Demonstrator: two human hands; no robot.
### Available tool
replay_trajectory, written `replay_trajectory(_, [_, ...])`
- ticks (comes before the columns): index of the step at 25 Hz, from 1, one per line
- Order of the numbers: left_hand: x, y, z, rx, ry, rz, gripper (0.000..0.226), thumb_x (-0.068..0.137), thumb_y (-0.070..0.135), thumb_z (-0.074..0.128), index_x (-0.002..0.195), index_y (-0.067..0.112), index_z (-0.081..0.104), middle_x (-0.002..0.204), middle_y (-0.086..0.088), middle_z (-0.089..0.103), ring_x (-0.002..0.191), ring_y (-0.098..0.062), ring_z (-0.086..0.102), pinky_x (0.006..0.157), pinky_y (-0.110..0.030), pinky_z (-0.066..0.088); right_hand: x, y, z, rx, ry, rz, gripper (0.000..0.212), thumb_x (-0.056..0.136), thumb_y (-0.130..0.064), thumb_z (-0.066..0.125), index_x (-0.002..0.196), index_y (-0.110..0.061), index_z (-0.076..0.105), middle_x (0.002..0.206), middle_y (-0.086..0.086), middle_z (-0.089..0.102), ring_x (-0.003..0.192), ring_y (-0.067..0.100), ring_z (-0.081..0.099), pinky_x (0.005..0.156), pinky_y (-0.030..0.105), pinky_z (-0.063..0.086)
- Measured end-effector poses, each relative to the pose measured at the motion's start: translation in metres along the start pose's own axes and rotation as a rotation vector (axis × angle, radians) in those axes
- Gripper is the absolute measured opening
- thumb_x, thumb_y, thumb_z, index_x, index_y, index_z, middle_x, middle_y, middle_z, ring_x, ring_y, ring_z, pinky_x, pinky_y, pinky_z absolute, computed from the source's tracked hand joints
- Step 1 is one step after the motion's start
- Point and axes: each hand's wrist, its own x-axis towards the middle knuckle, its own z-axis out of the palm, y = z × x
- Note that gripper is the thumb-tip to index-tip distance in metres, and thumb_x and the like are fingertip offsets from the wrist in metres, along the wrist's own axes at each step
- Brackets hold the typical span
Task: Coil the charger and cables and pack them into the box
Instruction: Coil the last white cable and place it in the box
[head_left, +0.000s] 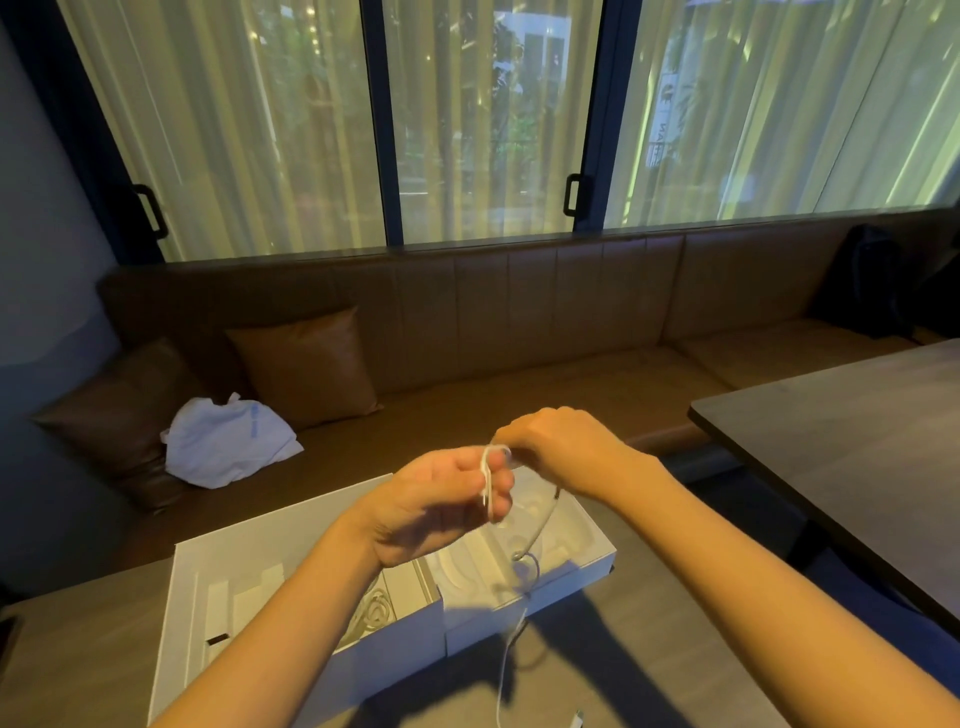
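Observation:
A thin white cable (535, 525) hangs between my hands above the open white box (582, 566). My left hand (441, 499) is closed around a few loops of the cable wound over its fingers. My right hand (566, 452) pinches the cable just right of those loops. The loose end runs down over the box and trails onto the table toward a plug (578, 719) at the bottom edge. Another coiled white cable (375, 613) lies in a compartment of the box, partly hidden by my left forearm.
The box sits on a dark wooden table (649, 675). A second table (857, 452) stands to the right. Behind runs a brown bench sofa (519, 332) with cushions and a crumpled white bag (228, 441). A dark backpack (872, 280) rests at the far right.

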Motion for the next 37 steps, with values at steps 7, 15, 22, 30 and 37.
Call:
replay_trajectory(7, [0.039, 0.003, 0.010, -0.396, 0.669, 0.452, 0.027, 0.096, 0.011, 0.048, 0.119, 0.007, 0.059, 0.114, -0.006, 0.069, 0.098, -0.013, 0.069, 0.084, -0.021, 0.055, -0.005, -0.023, 0.022, 0.156, -0.206, 0.121, 0.047, 0.092, -0.006, 0.054, 0.133, -0.017, 0.036, 0.125, 0.014, 0.058, 0.103, 0.033, 0.060, 0.085, 0.046, 0.053])
replay_trajectory(15, [0.059, -0.005, -0.001, 0.476, 1.027, 0.575, 0.030, 0.096, 0.021, 0.049, 0.126, 0.019, 0.054, 0.116, 0.007, 0.066, 0.103, -0.006, 0.066, 0.091, -0.023, 0.053, -0.011, -0.018, 0.027, 0.403, -0.100, 0.308, 0.042, 0.088, 0.004, 0.055, 0.122, -0.022, 0.058, 0.117, 0.009, 0.063, 0.098, 0.026, 0.063, 0.083, 0.036, 0.056])
replay_trajectory(22, [0.058, -0.004, -0.006, 0.440, 0.981, 0.611, 0.021, 0.097, 0.019, 0.046, 0.117, 0.021, 0.052, 0.116, 0.003, 0.066, 0.104, -0.008, 0.066, 0.092, -0.021, 0.052, -0.031, -0.002, 0.016, 0.329, -0.122, 0.115, 0.029, 0.088, 0.001, 0.048, 0.079, -0.026, 0.055, 0.083, 0.000, 0.058, 0.082, 0.016, 0.052, 0.080, 0.028, 0.040])
replay_trajectory(30, [0.043, -0.011, -0.031, 1.220, 0.376, 0.184, 0.020, 0.097, 0.014, 0.044, 0.112, 0.012, 0.057, 0.098, -0.004, 0.068, 0.091, -0.014, 0.066, 0.089, -0.034, 0.054, -0.036, 0.015, 0.016, 0.361, 0.373, 0.123, 0.014, 0.092, -0.030, 0.057, 0.099, -0.021, 0.065, 0.091, -0.007, 0.060, 0.081, 0.008, 0.056, 0.074, 0.024, 0.050])
replay_trajectory(37, [0.018, 0.006, 0.005, 0.406, -0.001, -0.082, 0.031, 0.094, 0.019, 0.042, 0.113, 0.003, 0.060, 0.084, -0.008, 0.066, 0.076, -0.019, 0.063, 0.073, -0.025, 0.053, -0.027, 0.035, 0.004, 0.742, 0.545, 0.039, 0.005, 0.085, -0.023, 0.067, 0.088, -0.023, 0.071, 0.083, -0.015, 0.063, 0.082, 0.006, 0.062, 0.070, 0.014, 0.053])
